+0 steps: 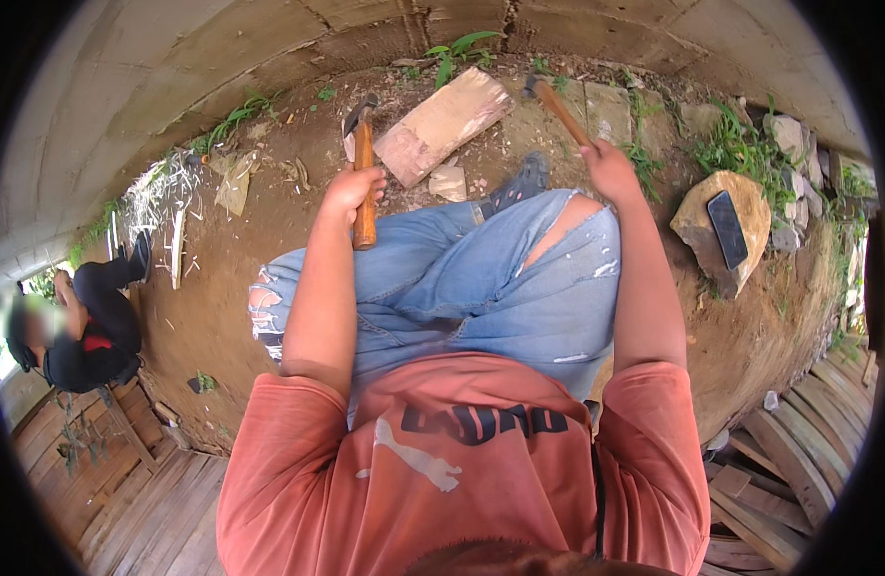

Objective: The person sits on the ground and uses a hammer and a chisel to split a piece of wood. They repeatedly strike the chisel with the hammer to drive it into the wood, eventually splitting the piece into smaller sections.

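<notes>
My left hand [353, 192] is closed round the wooden handle of a hammer [364, 154], whose dark metal head points away from me. My right hand [610, 171] grips the end of another wooden handle, that of a second hammer [561, 113]; its small dark head is at the far end, and its exact shape is hard to make out. Between the two tools a thick pale wooden block [442, 127] lies slanted on the dirt. A small chunk [448, 182] sits against its near side. Neither hammer head visibly touches the block.
To the right, a phone [727, 228] lies on a big rock [697, 216]. Stones [793, 144] and weeds line the right wall. At left, another person [87, 326] sits near scattered pale splinters [164, 192]. Boards [798, 451] are piled behind right. A concrete wall [366, 43] runs along the far side.
</notes>
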`<state>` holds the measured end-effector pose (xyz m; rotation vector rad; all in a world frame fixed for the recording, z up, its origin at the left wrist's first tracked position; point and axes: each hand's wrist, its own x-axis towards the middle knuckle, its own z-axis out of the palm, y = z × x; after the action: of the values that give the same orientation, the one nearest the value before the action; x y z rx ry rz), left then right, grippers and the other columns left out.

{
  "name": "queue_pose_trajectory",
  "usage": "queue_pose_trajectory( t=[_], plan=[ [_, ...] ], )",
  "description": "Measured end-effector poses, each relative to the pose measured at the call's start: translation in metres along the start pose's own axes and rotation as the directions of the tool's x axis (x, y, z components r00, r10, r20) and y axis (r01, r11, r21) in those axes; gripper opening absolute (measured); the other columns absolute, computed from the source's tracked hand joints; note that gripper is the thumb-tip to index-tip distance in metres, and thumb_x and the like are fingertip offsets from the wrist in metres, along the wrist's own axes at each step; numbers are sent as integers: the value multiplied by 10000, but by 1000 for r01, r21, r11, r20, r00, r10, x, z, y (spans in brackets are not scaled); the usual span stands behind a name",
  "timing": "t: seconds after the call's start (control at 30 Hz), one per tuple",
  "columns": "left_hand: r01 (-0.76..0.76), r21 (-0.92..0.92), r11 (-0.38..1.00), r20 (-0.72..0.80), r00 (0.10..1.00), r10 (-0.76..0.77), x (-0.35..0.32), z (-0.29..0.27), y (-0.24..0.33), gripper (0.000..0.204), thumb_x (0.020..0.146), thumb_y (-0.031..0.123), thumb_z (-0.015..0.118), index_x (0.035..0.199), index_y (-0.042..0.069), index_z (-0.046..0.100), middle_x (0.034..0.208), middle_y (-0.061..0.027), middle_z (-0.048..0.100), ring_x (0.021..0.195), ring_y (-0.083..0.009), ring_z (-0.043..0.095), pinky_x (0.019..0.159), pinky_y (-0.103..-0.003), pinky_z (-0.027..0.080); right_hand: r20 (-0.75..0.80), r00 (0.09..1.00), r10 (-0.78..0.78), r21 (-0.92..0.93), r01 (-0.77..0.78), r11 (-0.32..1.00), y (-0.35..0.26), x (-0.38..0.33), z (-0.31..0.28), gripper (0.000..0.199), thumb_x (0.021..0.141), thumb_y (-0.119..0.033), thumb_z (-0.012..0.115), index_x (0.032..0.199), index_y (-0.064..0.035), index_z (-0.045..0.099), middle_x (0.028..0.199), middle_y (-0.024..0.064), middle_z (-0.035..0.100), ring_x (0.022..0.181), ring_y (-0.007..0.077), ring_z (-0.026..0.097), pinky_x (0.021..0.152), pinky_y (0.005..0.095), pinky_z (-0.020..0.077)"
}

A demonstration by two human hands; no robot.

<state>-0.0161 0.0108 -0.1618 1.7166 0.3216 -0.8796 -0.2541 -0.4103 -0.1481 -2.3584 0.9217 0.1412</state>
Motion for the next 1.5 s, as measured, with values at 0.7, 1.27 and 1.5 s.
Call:
queue_pose_trajectory(
  t=[0.7, 1.27, 1.5],
  plan=[
    [-8, -308, 951, 41, 999, 22, -23, -23, 25, 313, 970, 158, 760, 1201, 27, 593, 1077, -85, 721, 897, -135, 683, 702, -274, 561, 194, 976, 95, -261, -42, 964, -167, 148, 106, 876, 983, -633, 603, 1470, 93, 561, 1503, 307, 588, 1404, 427, 579, 1183, 471, 456],
    [-2, -77, 997, 119, 993, 11, 12, 6, -9, 583, 922, 213, 740, 1402, -37, 524, 1074, -122, 644, 945, -221, 642, 782, -407, 548, 77, 997, 25, -96, -17, 995, -222, 148, 63, 858, 878, -623, 746, 1402, 48, 635, 1359, 255, 708, 1269, 374, 693, 1109, 444, 515],
    [134, -269, 954, 277, 959, -57, -8, -6, 9, 477, 949, 202, 721, 1354, 15, 551, 1145, -99, 648, 1048, -193, 664, 834, -387, 585, 9, 847, -532, -41, 532, 846, -311, 50, 15, 609, 828, -306, 862, 1364, -75, 690, 1287, 154, 749, 1175, 337, 729, 1044, 436, 566]
  ],
)
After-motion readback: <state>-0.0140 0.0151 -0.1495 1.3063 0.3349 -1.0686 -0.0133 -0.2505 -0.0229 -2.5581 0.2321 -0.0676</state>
